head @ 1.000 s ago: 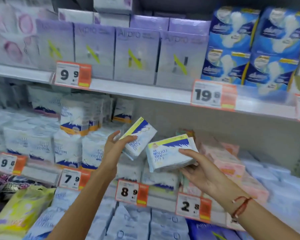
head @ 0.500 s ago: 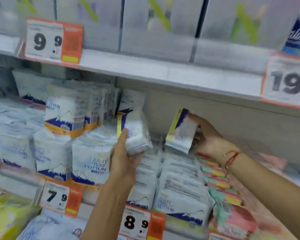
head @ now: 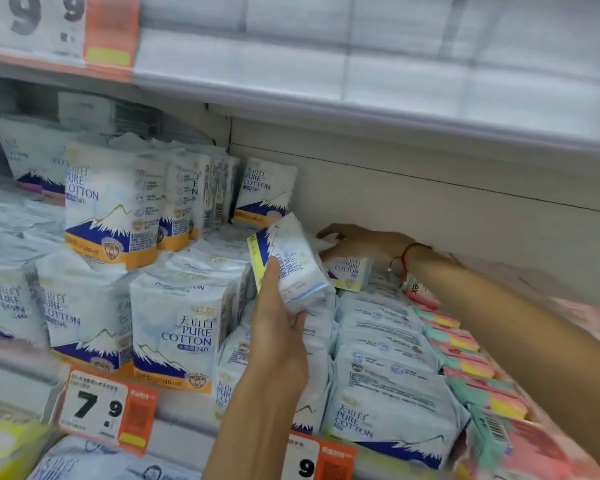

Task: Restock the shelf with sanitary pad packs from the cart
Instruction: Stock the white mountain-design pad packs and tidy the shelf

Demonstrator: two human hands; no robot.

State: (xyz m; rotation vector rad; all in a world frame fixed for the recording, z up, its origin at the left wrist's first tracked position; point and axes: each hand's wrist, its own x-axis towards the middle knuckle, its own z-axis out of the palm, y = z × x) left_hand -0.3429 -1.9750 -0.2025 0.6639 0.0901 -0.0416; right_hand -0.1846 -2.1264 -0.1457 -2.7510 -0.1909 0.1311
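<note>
Head view: since half a second ago you have leaned closer, so the shelf (head: 194, 422) fills the frame and the upper "9.9" tag (head: 61, 29) sits cropped at the top left. Your right hand (head: 362, 244) has reached deeper, to the back wall, and now presses its pack (head: 347, 274) down onto the rear of the flat row (head: 387, 368); the fingers curl over the pack's top edge, thumb hidden. Your left hand (head: 280, 336) has stayed in front of the stacks and grips the second pack (head: 291, 263), tilted, yellow edge to the left, thumb along its face and fingers wrapped behind.

Shelf contents, largest first: at left, upright "PURE COTTON 240" packs (head: 179, 332) stand two tiers high; at centre, the flat row of white packs runs from the front edge to the back, with the right-hand pack on its far end; at right, a row of pink packs (head: 471, 367) with green and yellow edges lies just beside it. The "7.9" tag (head: 106, 412) hangs on the shelf's front rail.
</note>
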